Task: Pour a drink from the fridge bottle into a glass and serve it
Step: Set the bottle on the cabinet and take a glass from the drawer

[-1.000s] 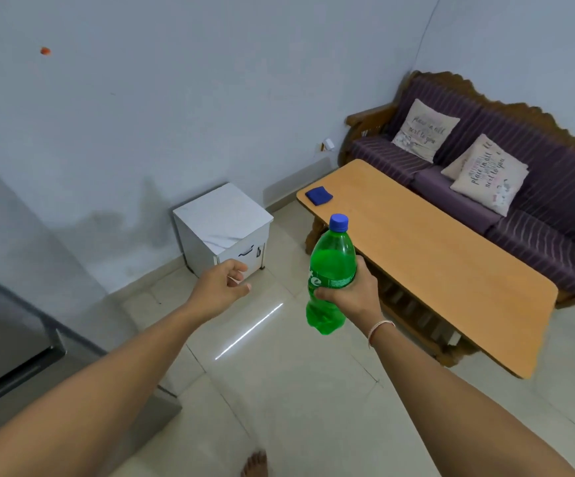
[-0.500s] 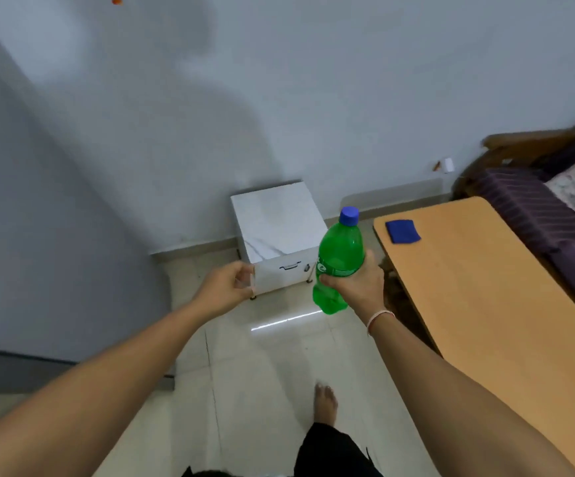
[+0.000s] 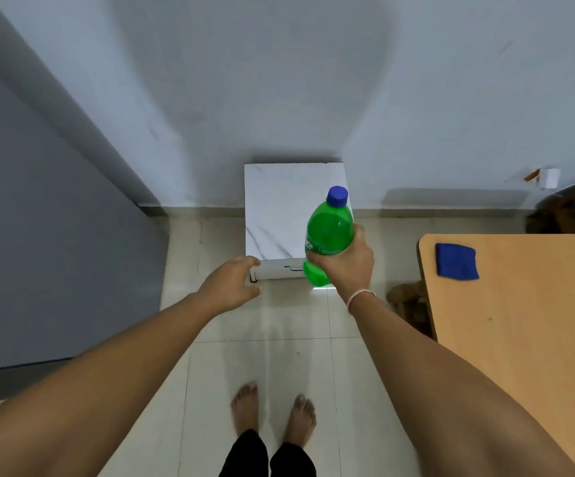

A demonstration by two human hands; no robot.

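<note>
Gripping the green bottle [image 3: 329, 234], right hand [image 3: 346, 266]; left hand [image 3: 232, 285] beside it, open, empty.

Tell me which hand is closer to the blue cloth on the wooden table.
Right. The right hand, gripping the green bottle, is nearer the blue cloth, which lies off to its right on the wooden table. The left hand is farther left, by the white cabinet.

Green bottle [image 3: 329, 235] with blue cap [image 3: 337, 195], white marbled cabinet [image 3: 279, 215], blue cloth [image 3: 456, 261], tan table [image 3: 520, 321].
</note>
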